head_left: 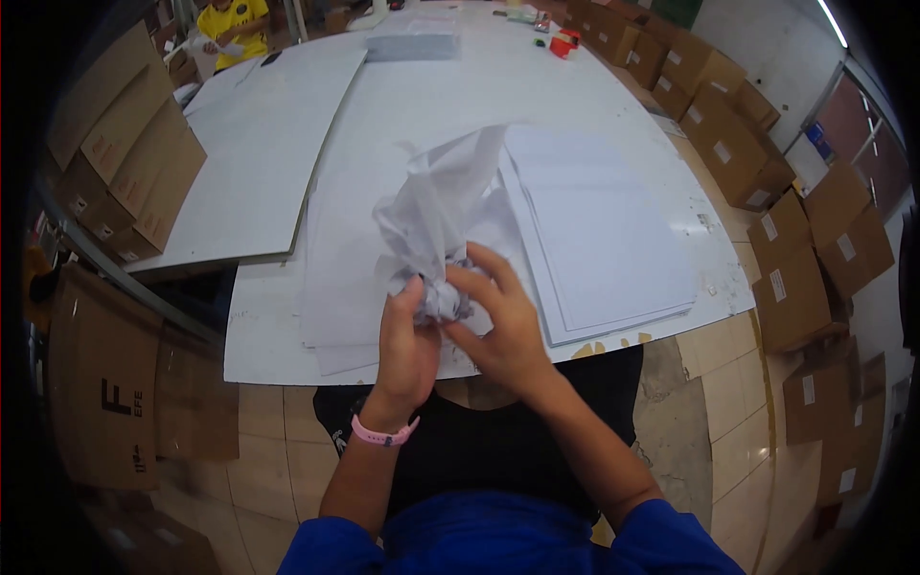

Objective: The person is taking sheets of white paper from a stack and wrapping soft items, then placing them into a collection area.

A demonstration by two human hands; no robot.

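Over the near part of the white table I hold a crumpled sheet of thin white paper (436, 201). Its lower end is bunched into a tight wad, while the upper part flares loosely away from me. My left hand (407, 340) is closed on the wad from the left, thumb up, with a pink band on the wrist. From the right, my right hand (503, 321) grips the same wad with curled fingers. Whether anything is wrapped inside is hidden. Flat white sheets (335, 278) lie beneath the hands, and a neat stack of white paper (613, 230) lies to the right.
A second tabletop (259, 163) adjoins on the left, with cardboard boxes (134, 153) beside it. At the far end are a pale stack (412, 43) and a red tape dispenser (565, 44). Boxes (733, 144) line the right side. A person in yellow (235, 29) is far left.
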